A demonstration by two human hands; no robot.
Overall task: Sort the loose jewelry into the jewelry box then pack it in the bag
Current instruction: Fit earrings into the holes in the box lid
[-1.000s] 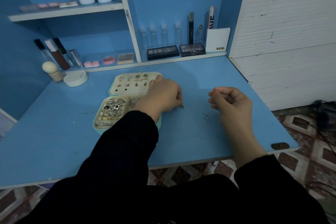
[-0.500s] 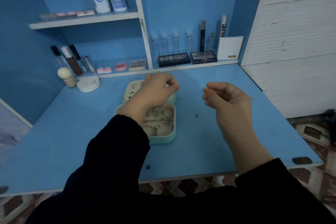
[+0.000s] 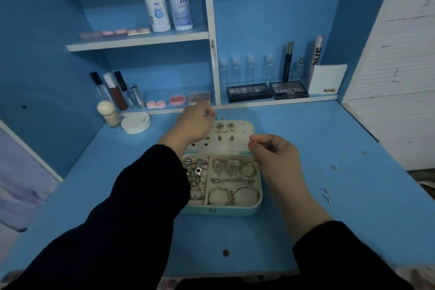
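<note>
An open mint-green jewelry box (image 3: 235, 211) lies in the middle of the blue desk (image 3: 329, 219). Its base holds hoops, heart-shaped earrings and several rings. Its cream lid panel (image 3: 235, 139) carries stud earrings. My left hand (image 3: 195, 122) hovers over the lid's left part, fingers curled and pinching something tiny that I cannot make out. My right hand (image 3: 273, 155) is over the box's right side, thumb and finger pinching a small silver earring (image 3: 250, 142). Loose small jewelry pieces (image 3: 326, 194) lie on the desk at the right.
A round white jar (image 3: 136, 123) and a cream brush (image 3: 108, 113) stand at the back left. Shelves behind hold lip glosses, bottles and eyeshadow palettes (image 3: 267, 91). A white slatted wall (image 3: 400, 77) bounds the right side.
Both hands have risen from the desk and moved over the box, each pinching a small piece. The view has shifted, so the box now sits centred between my hands.
</note>
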